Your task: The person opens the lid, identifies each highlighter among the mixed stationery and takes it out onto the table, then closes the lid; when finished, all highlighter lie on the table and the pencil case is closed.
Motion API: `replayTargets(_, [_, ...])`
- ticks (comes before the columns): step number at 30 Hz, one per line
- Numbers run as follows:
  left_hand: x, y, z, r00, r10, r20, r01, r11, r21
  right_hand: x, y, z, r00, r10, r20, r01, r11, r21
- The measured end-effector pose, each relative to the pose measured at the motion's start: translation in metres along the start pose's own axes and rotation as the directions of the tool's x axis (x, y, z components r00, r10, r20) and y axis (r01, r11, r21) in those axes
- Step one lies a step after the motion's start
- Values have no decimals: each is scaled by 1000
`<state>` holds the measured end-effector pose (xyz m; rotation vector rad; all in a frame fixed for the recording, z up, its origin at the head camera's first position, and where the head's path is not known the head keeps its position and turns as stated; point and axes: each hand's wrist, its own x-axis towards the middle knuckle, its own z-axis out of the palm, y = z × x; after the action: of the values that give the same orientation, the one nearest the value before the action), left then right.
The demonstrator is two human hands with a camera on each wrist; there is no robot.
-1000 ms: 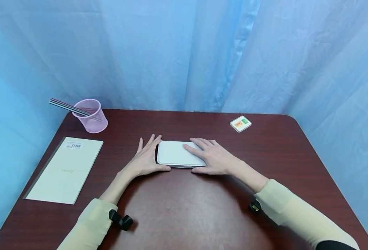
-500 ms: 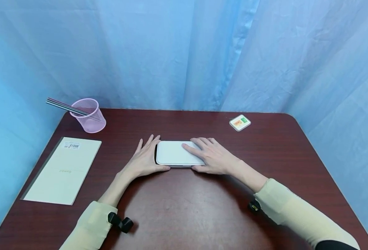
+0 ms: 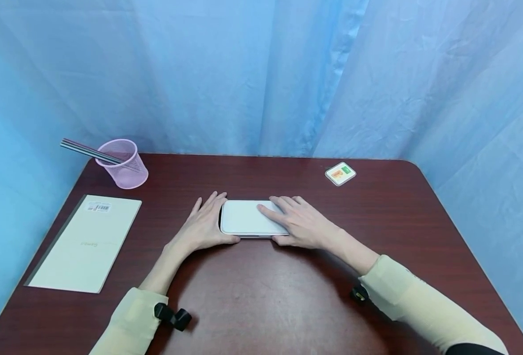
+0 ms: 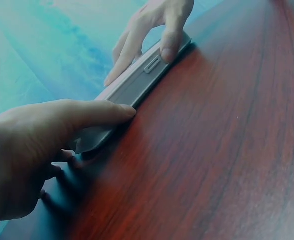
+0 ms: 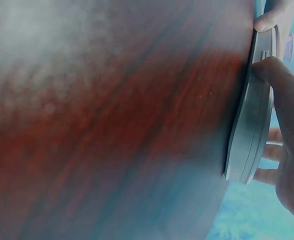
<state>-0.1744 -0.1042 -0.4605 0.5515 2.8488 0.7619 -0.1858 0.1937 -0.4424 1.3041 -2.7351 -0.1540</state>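
Note:
A flat white case (image 3: 248, 217) with rounded corners lies on the dark wooden table. Its long front side, with a small latch-like fitting (image 4: 152, 64), shows in the left wrist view. My left hand (image 3: 203, 227) grips the case's left end, thumb along the front side and fingers spread toward the back. Over the right end lies my right hand (image 3: 303, 223), its thumb against the front side and its fingers across the lid. In the right wrist view, both thumbs press the case's front side (image 5: 252, 115).
At left lies a pale notebook (image 3: 86, 241) with a dark spine and a barcode label. Behind it stands a pink mesh pen cup (image 3: 125, 167) holding several thin sticks (image 3: 81, 148). A small white rounded square (image 3: 340, 173) with green and orange print lies at the back right.
Both hands keep their hold on the case, which stays in nearly the same place. The head view has shifted slightly, so the notebook and cup appear a little farther left.

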Motion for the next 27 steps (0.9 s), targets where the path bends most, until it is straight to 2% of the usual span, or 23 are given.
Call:
replayTargets(6, [-1,-1,1,1000,0,2,0,1000,1,1,0,-1,1000,-19,-19,18,999,-33])
replayTargets(16, [-2,1,-1,1000,-11,5,11,1000,-24,2,-2,-3,999,-31,-14,31,999,-32])
replayTargets(27, [1,0,1,999,-35,30,36,999,-26,2,0,-6,999,-26,34,27,1000,-12])
